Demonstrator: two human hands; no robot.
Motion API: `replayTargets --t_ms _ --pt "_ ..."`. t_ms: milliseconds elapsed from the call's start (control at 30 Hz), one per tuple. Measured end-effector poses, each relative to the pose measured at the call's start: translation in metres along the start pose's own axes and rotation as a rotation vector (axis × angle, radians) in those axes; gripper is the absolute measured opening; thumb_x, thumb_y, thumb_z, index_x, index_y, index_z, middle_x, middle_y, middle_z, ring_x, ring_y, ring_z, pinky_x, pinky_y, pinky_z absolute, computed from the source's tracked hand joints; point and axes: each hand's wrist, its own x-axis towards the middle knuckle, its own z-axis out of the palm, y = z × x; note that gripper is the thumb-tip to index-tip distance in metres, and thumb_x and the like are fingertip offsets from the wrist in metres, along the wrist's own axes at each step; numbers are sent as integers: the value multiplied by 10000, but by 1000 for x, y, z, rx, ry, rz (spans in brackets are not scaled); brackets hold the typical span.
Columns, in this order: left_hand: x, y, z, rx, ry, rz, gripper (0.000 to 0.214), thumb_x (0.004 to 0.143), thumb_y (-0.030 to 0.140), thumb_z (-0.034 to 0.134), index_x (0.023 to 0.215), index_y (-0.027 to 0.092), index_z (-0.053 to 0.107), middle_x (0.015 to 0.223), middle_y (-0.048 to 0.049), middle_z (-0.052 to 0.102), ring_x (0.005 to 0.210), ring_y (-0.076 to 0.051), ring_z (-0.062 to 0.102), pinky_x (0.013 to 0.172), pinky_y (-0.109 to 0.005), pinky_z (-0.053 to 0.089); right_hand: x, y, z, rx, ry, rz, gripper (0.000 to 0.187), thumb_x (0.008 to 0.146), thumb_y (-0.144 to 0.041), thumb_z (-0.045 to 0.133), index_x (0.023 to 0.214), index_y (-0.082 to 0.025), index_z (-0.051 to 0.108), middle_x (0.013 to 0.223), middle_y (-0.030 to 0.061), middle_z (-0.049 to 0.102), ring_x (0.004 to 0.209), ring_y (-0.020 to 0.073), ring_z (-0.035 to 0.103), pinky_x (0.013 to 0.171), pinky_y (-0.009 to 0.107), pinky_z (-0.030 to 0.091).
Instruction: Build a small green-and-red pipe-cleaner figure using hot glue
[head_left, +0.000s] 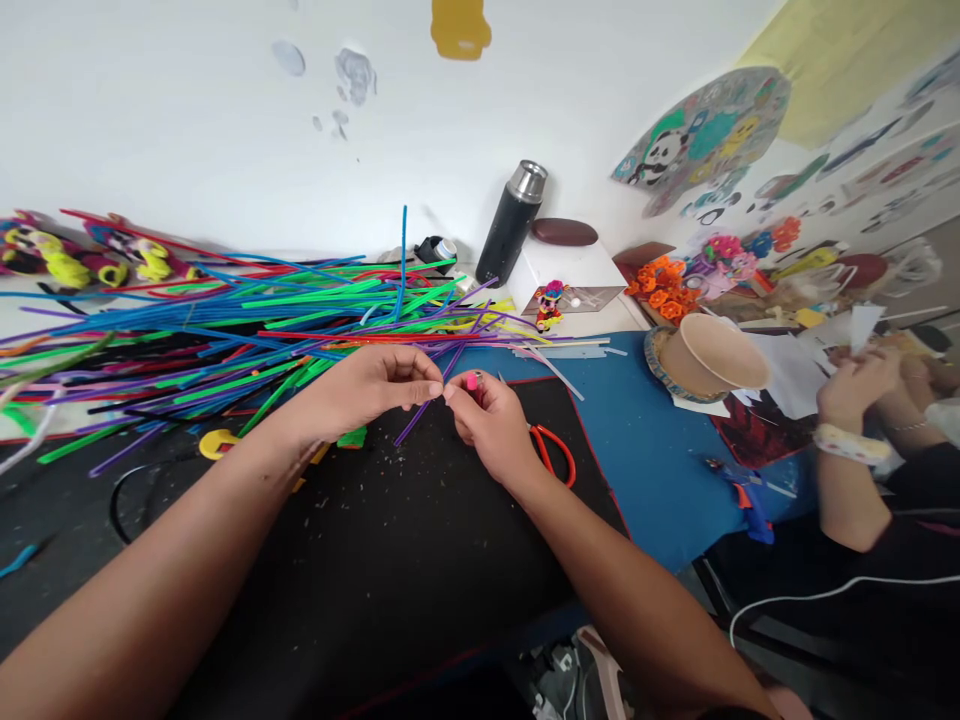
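Note:
My left hand (375,390) is closed in a pinch, its thumb and fingertips meeting those of my right hand above the black mat (360,560). What the left fingertips hold is too small to make out. My right hand (491,425) is curled closed around a small bright pink piece (472,381), mostly hidden by the fingers. Red-handled scissors (561,460) lie on the mat beside my right wrist, partly covered. Just behind both hands spreads a big pile of coloured pipe cleaners (322,305), mainly blue, green and purple.
A black thermos (510,225) stands by a white box (577,262) with a small figure (551,303) in front. At right are a beige bowl (716,355), a blue glue gun (754,505) and another person's hands (862,385). Fuzzy figures (60,250) sit far left.

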Motion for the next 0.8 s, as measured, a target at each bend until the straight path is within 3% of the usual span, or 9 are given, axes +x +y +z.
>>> replayTargets --t_ms 200,433,800 --pt "-3 6 2 48 -1 -31 317 889 513 816 922 201 766 750 8 639 657 -138 526 539 -230 361 0 1 1 1 -8 1 368 917 -565 781 885 -261 577 597 -106 422 501 105 321 495 270 257" --pt "0 1 -4 -6 22 20 310 873 495 812 913 192 762 812 -12 705 734 -156 595 705 -272 496 0 3 0 20 -6 0 315 928 -516 763 892 -260 583 580 -115 396 491 102 286 492 272 237" --pt "-2 6 -3 77 -24 6 337 868 534 853 925 206 798 716 12 639 630 -139 527 575 -242 405 -2 0 0 25 -8 -4 330 925 -527 773 877 -257 589 578 -112 393 496 101 282 495 272 229"
